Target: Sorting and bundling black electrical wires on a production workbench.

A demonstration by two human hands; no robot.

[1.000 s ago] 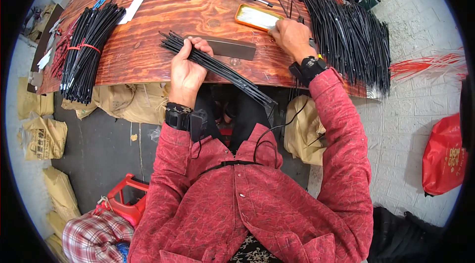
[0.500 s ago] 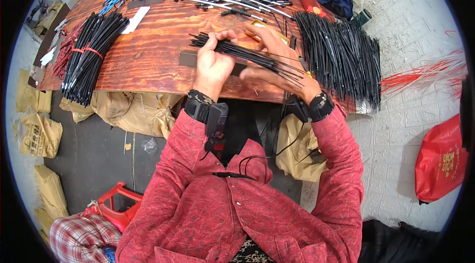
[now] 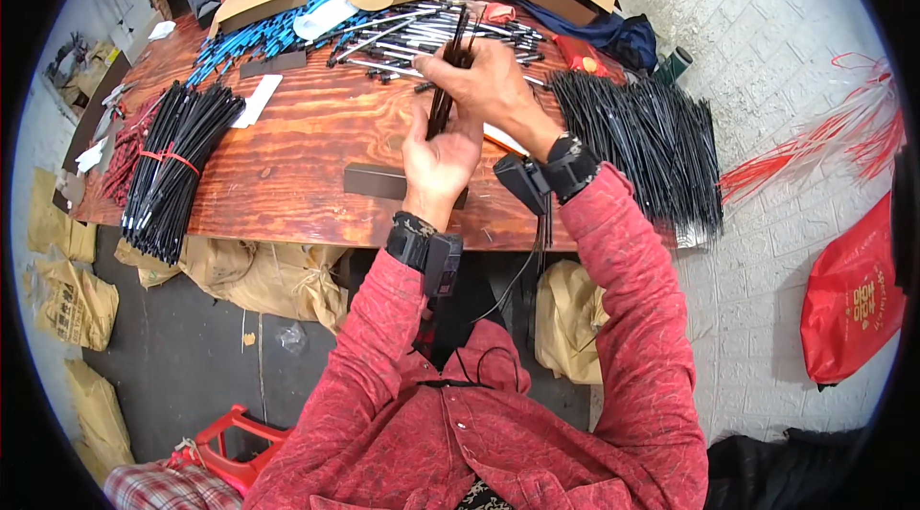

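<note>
While both the left hand and right hand grip a bunch of black rods upright at centre frame, tied black rod bundles lie at left and a loose black heap at right.

Tied bundle left, loose pile right.
</note>
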